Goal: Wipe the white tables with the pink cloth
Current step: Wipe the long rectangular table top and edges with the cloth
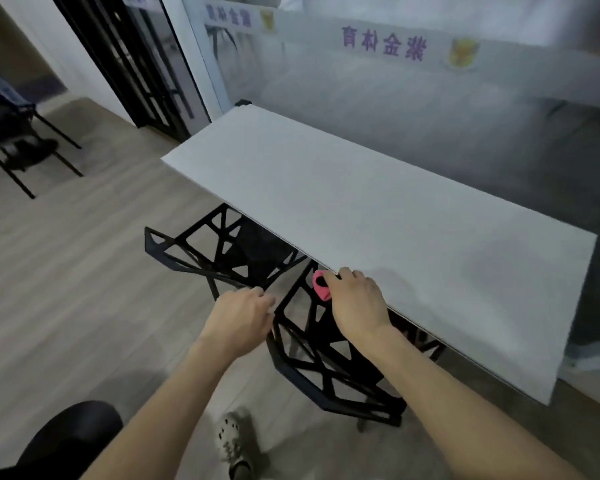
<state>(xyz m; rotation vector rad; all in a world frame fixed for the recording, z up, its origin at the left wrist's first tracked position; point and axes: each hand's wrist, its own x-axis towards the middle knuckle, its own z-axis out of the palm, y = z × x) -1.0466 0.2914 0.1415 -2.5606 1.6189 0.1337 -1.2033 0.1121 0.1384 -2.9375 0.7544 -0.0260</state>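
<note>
While the right grip (355, 303) clenches the bunched pink cloth (321, 289), with only a fold showing left of the knuckles, it sits at the near edge of the white counter (361, 202), fingertips just over the lip. The counter's long axis runs from near right to far left, so most of its surface lies beyond and left of the cloth, and the right arm is nearer to it. The left grip (243, 317) curls at the top of a black chair (312, 368); whether it clasps the frame I cannot tell.
</note>
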